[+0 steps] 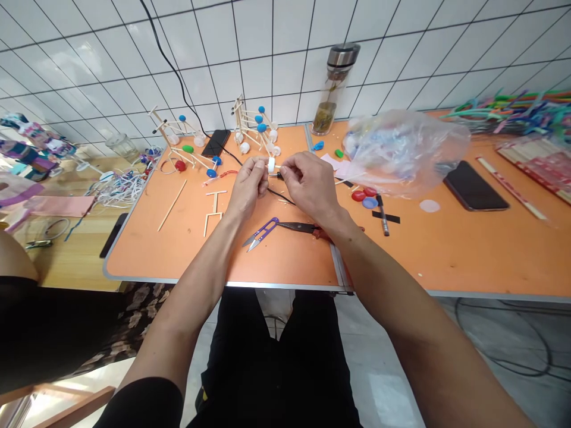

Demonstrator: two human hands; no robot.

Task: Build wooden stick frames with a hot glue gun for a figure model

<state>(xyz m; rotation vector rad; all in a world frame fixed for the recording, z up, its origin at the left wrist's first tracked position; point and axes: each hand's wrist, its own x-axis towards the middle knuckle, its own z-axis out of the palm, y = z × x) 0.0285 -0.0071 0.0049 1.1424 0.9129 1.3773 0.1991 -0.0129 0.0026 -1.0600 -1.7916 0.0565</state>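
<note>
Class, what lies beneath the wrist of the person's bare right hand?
Beneath the wrist of the right hand, on the orange tabletop, lies a black-bladed tool with reddish handles. Its blades show; the wrist covers much of the handles.

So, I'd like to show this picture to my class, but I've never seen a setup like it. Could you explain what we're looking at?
There is no machine here: these are a person's own bare hands. The single picture comes from a camera worn on the head, looking forward and down, so both arms reach in from below.

The left hand has a small white piece in its grip. The right hand pinches a small dark tool; its exact kind is hard to tell.

In front is an orange table. Towards the tiled wall are two stick frames, a glass bottle and a clear plastic bag. Nearer the person lie purple snips. A phone lies on the right.
</note>
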